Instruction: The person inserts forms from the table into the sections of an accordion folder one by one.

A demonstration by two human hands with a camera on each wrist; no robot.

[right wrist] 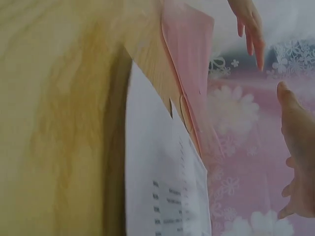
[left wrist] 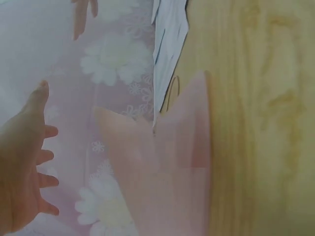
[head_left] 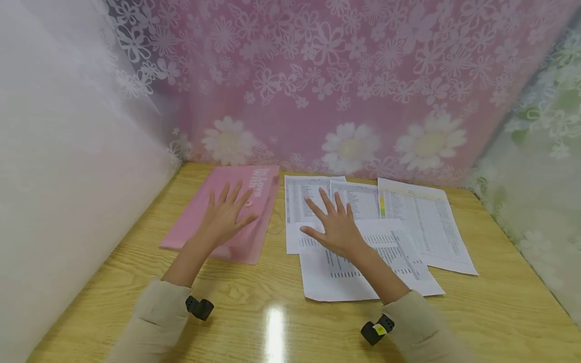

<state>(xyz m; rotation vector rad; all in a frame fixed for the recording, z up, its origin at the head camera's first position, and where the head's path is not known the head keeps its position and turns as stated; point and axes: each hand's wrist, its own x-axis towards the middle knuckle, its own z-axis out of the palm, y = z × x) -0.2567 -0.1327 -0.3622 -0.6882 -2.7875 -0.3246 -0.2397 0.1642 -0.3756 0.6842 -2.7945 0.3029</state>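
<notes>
My left hand [head_left: 222, 217] is spread with straight fingers over a pink plastic folder [head_left: 265, 222], which lies slanted on the left of the table. In the left wrist view the same hand [left wrist: 24, 152] stands clear above the folder [left wrist: 177, 191], holding nothing. My right hand [head_left: 338, 227], fingers also spread, is over several printed sheets. The nearest sheet [head_left: 327, 282] overlaps two sheets behind it, and another sheet [head_left: 436, 232] lies at the right. Seen from the right wrist, the hand [right wrist: 298, 152] is raised apart from the paper [right wrist: 152, 162] and grips nothing.
The wood-grain table [head_left: 245, 312] meets a pink flowered curtain [head_left: 290, 101] at the back. A white wall-like sheet [head_left: 68, 151] bounds the left and a flowered panel [head_left: 544, 191] the right. A thin loop [head_left: 275, 224] lies between folder and papers.
</notes>
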